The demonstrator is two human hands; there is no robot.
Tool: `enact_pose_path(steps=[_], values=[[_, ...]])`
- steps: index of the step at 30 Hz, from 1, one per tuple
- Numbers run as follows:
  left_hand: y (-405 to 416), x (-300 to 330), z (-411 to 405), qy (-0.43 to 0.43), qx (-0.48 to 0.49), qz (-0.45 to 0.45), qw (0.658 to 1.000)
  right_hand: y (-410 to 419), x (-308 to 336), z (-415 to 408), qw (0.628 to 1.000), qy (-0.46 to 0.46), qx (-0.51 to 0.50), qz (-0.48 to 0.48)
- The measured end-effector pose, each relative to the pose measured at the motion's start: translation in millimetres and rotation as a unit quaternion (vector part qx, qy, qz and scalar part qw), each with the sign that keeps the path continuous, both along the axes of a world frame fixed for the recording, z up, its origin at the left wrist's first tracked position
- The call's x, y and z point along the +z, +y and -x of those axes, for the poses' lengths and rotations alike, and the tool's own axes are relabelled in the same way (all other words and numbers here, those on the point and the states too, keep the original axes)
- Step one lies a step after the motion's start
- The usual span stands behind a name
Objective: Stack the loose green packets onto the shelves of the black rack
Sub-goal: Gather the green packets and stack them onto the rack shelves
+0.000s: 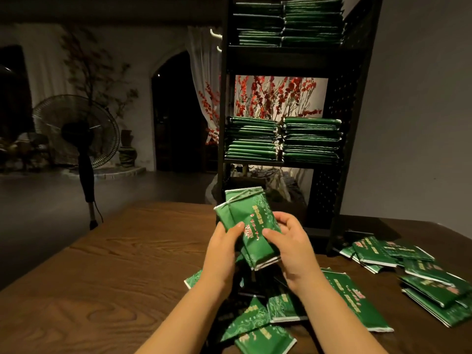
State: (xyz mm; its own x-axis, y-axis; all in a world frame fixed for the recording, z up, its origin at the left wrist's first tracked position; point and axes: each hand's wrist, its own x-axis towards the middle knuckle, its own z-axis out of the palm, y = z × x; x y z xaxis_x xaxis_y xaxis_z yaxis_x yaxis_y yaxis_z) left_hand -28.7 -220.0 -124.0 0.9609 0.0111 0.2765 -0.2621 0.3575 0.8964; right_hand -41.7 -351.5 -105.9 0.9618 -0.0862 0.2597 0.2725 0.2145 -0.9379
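Note:
I hold a small bunch of green packets [251, 221] above the table, just in front of the black rack [339, 139]. My left hand [222, 254] grips the bunch from the left and my right hand [291, 246] from the right. Neat double stacks of green packets lie on the rack's top shelf [288, 21] and middle shelf [283, 139]. The bottom shelf behind my hands looks dark; its contents are hidden. Loose green packets [260, 325] lie scattered on the table under my arms, and more loose packets [419, 272] lie to the right.
The wooden table [115, 264] runs left of my arms. A standing fan [76, 134] is on the floor beyond the table's left corner. Red flowering branches [275, 98] show through the rack's open back. A grey wall stands at right.

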Motion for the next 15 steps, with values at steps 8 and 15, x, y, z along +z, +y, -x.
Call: enact_pose_path(steps=[8,15], values=[[33,-17,-23,-0.057,0.011,-0.050,0.997,-29,-10,-17,0.998,-0.036,0.000,0.052],[48,-28,-23,-0.089,0.071,-0.280,0.953,-42,-26,-19,0.971,-0.068,-0.058,0.220]])
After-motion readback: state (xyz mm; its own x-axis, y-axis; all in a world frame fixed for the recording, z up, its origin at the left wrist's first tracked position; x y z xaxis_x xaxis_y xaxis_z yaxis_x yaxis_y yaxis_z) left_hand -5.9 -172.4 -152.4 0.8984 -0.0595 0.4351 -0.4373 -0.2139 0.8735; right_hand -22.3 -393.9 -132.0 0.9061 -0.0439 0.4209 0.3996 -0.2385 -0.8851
